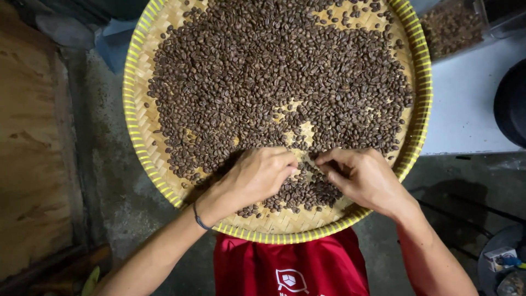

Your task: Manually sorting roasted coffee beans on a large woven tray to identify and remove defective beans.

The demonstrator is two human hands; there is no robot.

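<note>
A round woven bamboo tray with a yellow rim (143, 118) rests in front of me, covered by a wide layer of dark roasted coffee beans (263, 71). My left hand (257, 176) lies on the beans near the tray's near edge, fingers curled, fingertips pinched among the beans. My right hand (359, 176) is beside it, fingers also curled and touching the beans. The fingertips of both hands almost meet. Whether a bean is pinched in either hand is not visible. A dark band circles my left wrist.
Red cloth (290, 268) covers my lap under the tray. A white surface (466, 104) lies at right with a clear container of beans (452, 27) and a dark round object (512, 101). Concrete floor and a wooden board (33, 153) are at left.
</note>
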